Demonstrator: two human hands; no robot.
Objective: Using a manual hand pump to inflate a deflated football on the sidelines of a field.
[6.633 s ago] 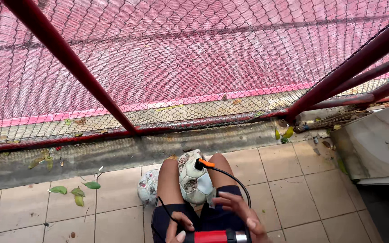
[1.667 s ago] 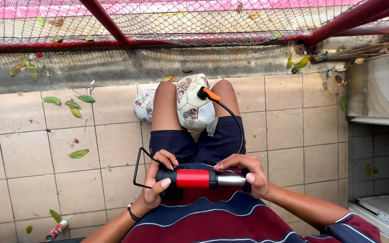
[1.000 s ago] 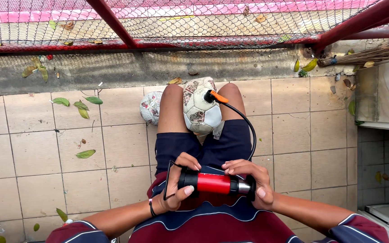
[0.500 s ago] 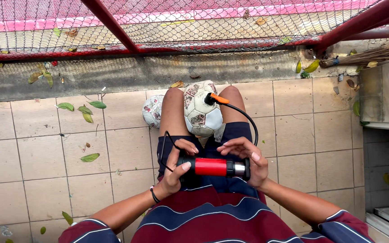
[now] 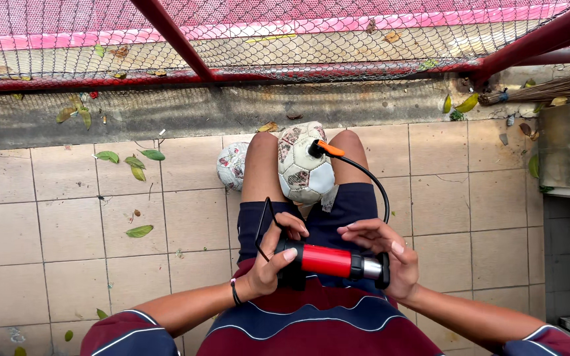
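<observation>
Hose (image 5: 371, 181) plugged into ball (image 5: 305, 173) between knees; left hand (image 5: 273, 258) and right hand (image 5: 385, 254) both wrapped around red pump (image 5: 328, 262), ball looks soft, inflation pending.

Red & silver pump (image 5: 330, 261), blk hose (image 5: 376, 191) w/ orange tip, white patterned ball (image 5: 303, 171), beige tiles (image 5: 54, 250), pink netting (image 5: 338, 16)

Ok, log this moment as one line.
left hand: grips pump | right hand: holds pump end | hose: plugged into ball | ball: between knees
</observation>
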